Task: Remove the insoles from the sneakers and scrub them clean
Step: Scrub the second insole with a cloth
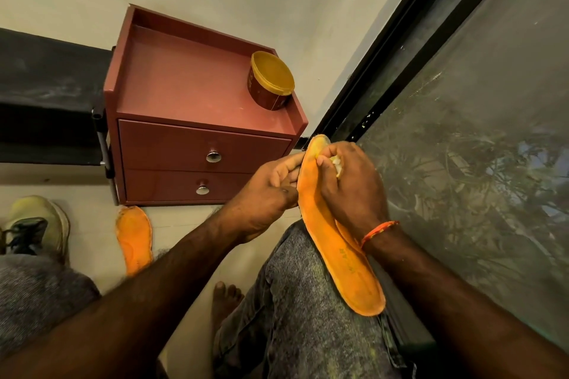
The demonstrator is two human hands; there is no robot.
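An orange insole (338,258) lies lengthwise over my right knee, toe end pointing away. My left hand (271,194) grips its left edge near the toe, fingers curled behind it. My right hand (351,191) presses down on the upper part of the insole, fingers curled round a small pale scrubbing piece (338,165) that is mostly hidden. A second orange insole (135,238) lies flat on the floor to the left. A yellow-green sneaker (37,224) stands at the far left.
A red two-drawer cabinet (184,138) stands against the wall ahead, with a yellow-lidded tub (271,80) on its top. A black-framed glass window (462,132) runs along the right. A dark rack (46,95) sits at the left. My bare foot (226,301) rests on the floor.
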